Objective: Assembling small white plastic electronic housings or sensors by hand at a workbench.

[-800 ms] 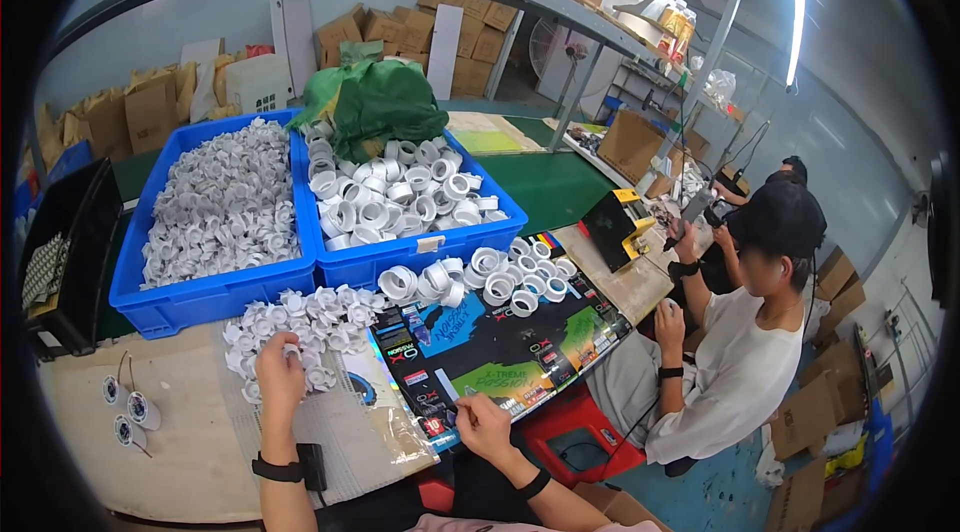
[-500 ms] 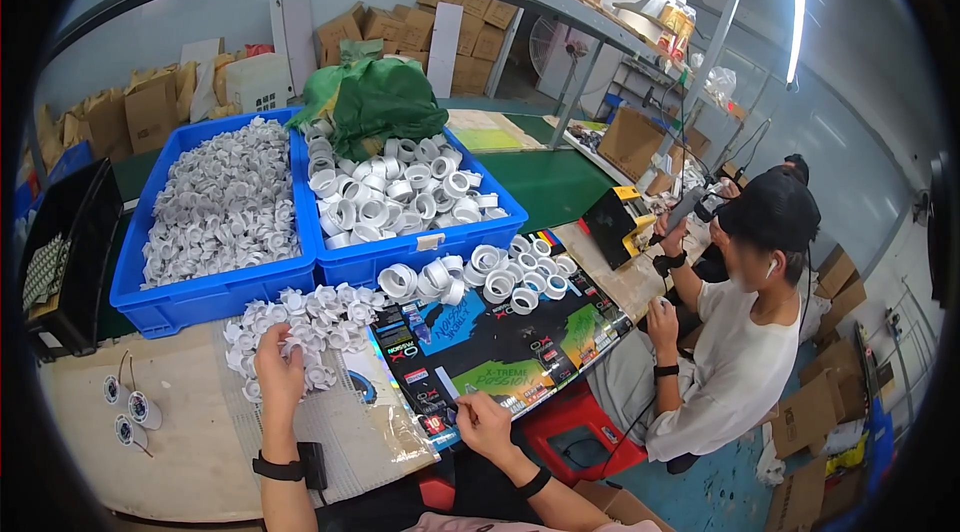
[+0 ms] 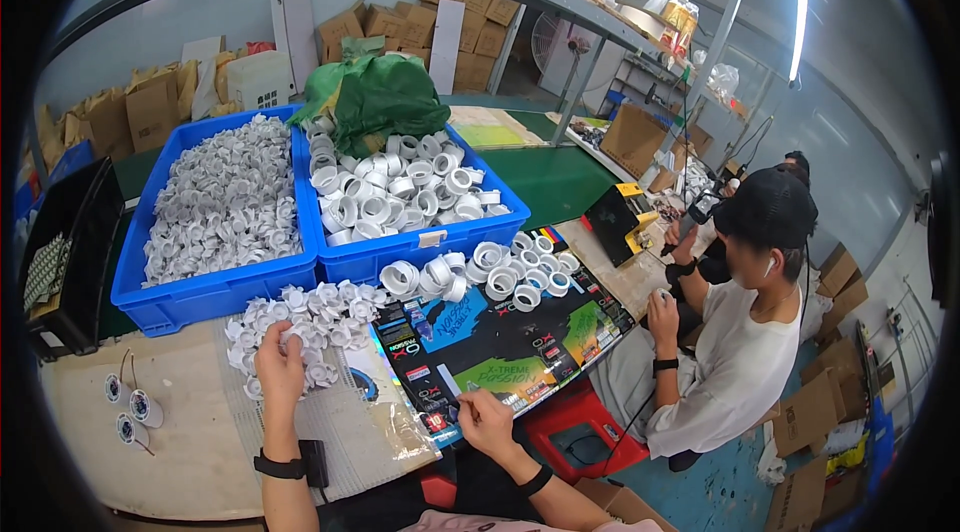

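1. The left hand (image 3: 279, 364) is seen resting in the loose heap of small white plastic parts (image 3: 300, 322) on the table, just in front of the two blue crates; its fingers are curled into the heap, but whether a part is actually pinched cannot be told
2. Compared with the earlier frames, the left hand has been shifted only slightly and is kept in the same heap
3. The right hand (image 3: 487, 422) is laid on the near edge of the colourful printed mat (image 3: 510, 342), fingers bent, with a small white piece at its fingertips; a firm grip cannot be confirmed
4. The right hand has been kept at the same edge since before
5. White rings (image 3: 500, 272) are spread on the mat's far side, apart from both hands
6. The seated person (image 3: 740, 352) at the right has been turned a little, head now lowered
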Demonstrator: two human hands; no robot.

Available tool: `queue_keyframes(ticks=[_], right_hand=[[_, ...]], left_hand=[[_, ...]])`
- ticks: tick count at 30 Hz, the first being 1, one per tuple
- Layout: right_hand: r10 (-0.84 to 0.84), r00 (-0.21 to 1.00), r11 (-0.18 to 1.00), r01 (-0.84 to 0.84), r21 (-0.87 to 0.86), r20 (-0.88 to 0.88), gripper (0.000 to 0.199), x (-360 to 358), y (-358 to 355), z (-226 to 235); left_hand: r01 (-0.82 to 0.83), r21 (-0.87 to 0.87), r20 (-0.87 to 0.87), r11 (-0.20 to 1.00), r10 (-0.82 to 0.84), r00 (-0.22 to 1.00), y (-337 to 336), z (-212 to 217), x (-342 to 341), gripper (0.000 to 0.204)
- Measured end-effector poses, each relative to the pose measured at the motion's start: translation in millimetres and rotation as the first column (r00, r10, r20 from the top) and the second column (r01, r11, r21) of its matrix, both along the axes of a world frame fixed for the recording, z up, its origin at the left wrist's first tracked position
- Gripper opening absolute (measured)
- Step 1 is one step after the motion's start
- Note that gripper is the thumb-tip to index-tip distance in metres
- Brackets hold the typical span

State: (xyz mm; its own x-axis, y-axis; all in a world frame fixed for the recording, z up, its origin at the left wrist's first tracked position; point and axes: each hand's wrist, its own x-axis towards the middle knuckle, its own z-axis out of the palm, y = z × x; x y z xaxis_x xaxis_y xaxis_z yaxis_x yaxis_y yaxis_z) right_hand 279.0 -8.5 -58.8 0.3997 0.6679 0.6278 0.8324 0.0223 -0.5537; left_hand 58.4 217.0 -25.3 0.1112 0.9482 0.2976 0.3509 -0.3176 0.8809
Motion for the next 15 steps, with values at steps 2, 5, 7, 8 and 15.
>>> queue_keyframes(ticks=[2,5,7,8,15], right_hand=[[0.0,1.0,1.0,0.0,0.002,0.003,0.008,0.1,0.1,-0.1],[0.001,1.0,1.0,-0.001,-0.007,0.001,0.008,1.0,-0.5,-1.9],[0.003,1.0,1.0,-0.003,-0.001,-0.004,0.008,0.7,-0.1,-0.7],[0.004,1.0,1.0,-0.004,-0.002,-0.004,0.008,0.8,-0.1,-0.4],[0.002,1.0,1.0,-0.002,-0.008,-0.007,0.008,0.6,-0.2,-1.2]], left_hand=[[-0.007,0.049,0.0,0.999,0.007,1.0,1.0,-1.8,-0.7,0.025],[-0.003,0.063,0.012,0.998,0.002,1.0,0.3,-0.9,-0.3,0.027],[0.01,0.07,-0.018,0.998,-0.008,1.0,-0.1,-0.8,-0.5,0.03],[0.009,0.069,-0.019,0.998,-0.008,1.0,-0.4,-0.6,-0.1,0.03],[0.054,0.044,0.028,0.998,-0.056,0.998,3.4,-6.2,-1.3,0.032]])
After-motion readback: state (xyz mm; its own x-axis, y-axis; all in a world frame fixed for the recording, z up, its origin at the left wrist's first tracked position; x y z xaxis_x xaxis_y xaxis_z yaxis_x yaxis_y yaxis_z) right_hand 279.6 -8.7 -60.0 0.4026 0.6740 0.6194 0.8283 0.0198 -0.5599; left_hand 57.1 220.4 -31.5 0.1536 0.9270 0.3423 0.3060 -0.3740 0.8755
